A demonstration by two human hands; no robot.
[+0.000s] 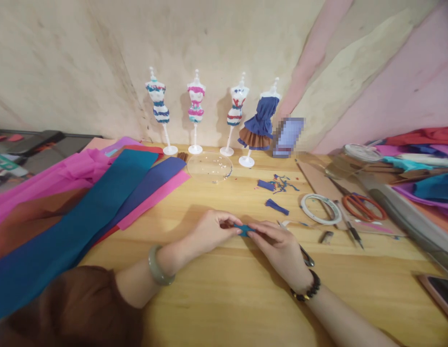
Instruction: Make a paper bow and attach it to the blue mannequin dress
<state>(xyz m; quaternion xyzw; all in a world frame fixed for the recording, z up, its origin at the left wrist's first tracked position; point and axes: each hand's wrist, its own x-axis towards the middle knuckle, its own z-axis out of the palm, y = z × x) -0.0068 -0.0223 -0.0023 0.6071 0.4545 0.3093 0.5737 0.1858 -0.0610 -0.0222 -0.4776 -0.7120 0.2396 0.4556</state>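
Between my two hands, over the wooden table, is a small piece of teal crepe paper (244, 230). My left hand (214, 230) pinches its left end, and my right hand (278, 248) pinches the right end. Some of the piece is hidden by the fingertips. Beyond my right hand lie a gathered blue paper strip (277, 207), a small folded blue piece (266, 185) and a heap of thin paper scraps (283, 184). A dark metal tool (306, 256), perhaps small scissors, is partly covered by my right hand.
Several small dress forms (196, 103) stand along the wall, one wearing a blue and brown dress (263, 118). Crepe paper sheets (111, 202) spread across the left. On the right are a tape roll (321, 209), red-handled scissors (363, 207), a craft knife (354, 235) and a phone (441, 291).
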